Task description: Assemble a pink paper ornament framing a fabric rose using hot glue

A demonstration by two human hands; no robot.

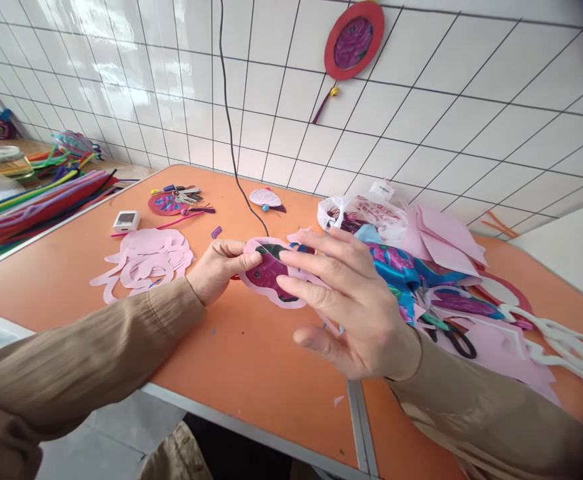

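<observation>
My left hand [221,268] pinches the left edge of a pink foam cutout [291,301] above the orange table. Dark red and green patterned cloth [267,272] shows inside the pink border. Over the cutout's right side is my right hand [356,303], its fingers spread and its thumb apart; nothing is gripped in it. Its fingertips overlap the cloth in view, and I cannot tell whether they touch it. Part of the cutout's right side is hidden behind those fingers.
Pink foam pieces [156,260] lie at the left, near a white device [127,221] and keys [187,195]. Scissors [459,340], blue cloth [396,267] and a plastic bag [366,217] are at the right. A black cord [229,113] hangs down to the table.
</observation>
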